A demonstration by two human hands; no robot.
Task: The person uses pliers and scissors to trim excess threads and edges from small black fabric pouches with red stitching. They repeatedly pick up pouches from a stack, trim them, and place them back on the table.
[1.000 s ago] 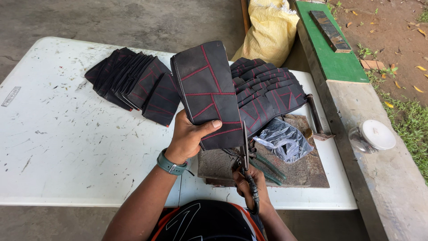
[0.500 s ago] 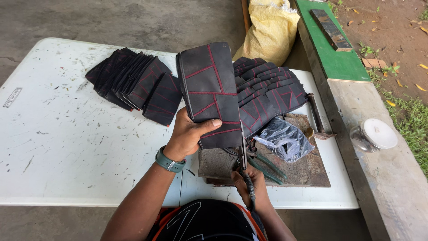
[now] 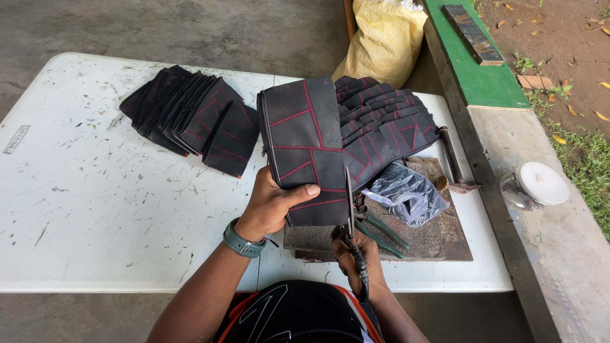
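At frame centre the left hand [image 3: 270, 206] grips a black pouch [image 3: 305, 149] with red stitching, thumb across its face. Just below, the right hand [image 3: 359, 257] is closed around scissors [image 3: 351, 209], blades along the pouch's right edge. 2 pouch stacks [image 3: 190, 114] lie on the white table [image 3: 95, 203].

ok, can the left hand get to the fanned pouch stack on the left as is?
Probably not as is: the left hand is full, gripping a black pouch with red stitching. The white table between it and the fanned stack is bare, so only the held pouch hinders.
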